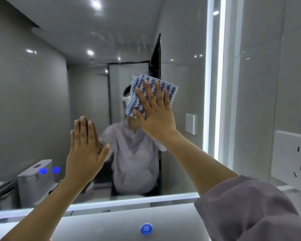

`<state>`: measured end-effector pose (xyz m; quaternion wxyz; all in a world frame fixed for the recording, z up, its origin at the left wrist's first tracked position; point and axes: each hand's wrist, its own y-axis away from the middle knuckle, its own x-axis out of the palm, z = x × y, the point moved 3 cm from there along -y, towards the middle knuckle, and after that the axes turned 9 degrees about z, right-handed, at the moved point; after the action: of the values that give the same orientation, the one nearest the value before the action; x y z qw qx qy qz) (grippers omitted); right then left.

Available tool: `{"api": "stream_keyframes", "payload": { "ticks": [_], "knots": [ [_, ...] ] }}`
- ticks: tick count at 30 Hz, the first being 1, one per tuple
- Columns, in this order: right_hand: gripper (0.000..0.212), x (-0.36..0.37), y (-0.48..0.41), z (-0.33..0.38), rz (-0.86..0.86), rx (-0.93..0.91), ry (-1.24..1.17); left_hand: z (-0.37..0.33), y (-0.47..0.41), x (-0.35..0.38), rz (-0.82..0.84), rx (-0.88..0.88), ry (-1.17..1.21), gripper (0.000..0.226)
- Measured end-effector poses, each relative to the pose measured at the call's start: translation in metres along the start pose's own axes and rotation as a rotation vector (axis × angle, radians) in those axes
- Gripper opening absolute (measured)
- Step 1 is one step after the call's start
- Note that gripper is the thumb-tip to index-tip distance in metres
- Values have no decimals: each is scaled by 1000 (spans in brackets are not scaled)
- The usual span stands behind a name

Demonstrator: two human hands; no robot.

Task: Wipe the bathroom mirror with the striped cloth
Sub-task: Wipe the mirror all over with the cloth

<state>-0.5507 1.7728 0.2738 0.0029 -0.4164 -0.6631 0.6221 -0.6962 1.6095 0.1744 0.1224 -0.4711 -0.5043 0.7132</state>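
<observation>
Head view is showing the fingers (159,96) of the right hand (155,119) lying straight and slightly fanned over the striped cloth (172,92), pressing it flat against the mirror (42,101) a little right of the glass's centre. The thumb is resting along the cloth's lower left edge. Lower and left on the mirror, the left hand (84,153) is holding its fingers (82,129) straight and close together, pointing up, with the palm facing the glass; I cannot tell whether it is touching. A mauve sleeve (250,209) is bunching near the mirror's lower right corner, and two blue touch icons (43,170) are glowing at its lower left.
</observation>
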Motion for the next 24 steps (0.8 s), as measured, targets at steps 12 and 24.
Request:
{"api": "stream_keyframes", "payload": {
  "ticks": [12, 24],
  "knots": [
    [59, -4, 8, -36, -29, -111, 123, 2, -1, 6, -63, -2, 46, 84],
    [57, -6, 29, -108, -195, 283, -64, 3, -2, 15, -122, 3, 48, 84]
  ]
}}
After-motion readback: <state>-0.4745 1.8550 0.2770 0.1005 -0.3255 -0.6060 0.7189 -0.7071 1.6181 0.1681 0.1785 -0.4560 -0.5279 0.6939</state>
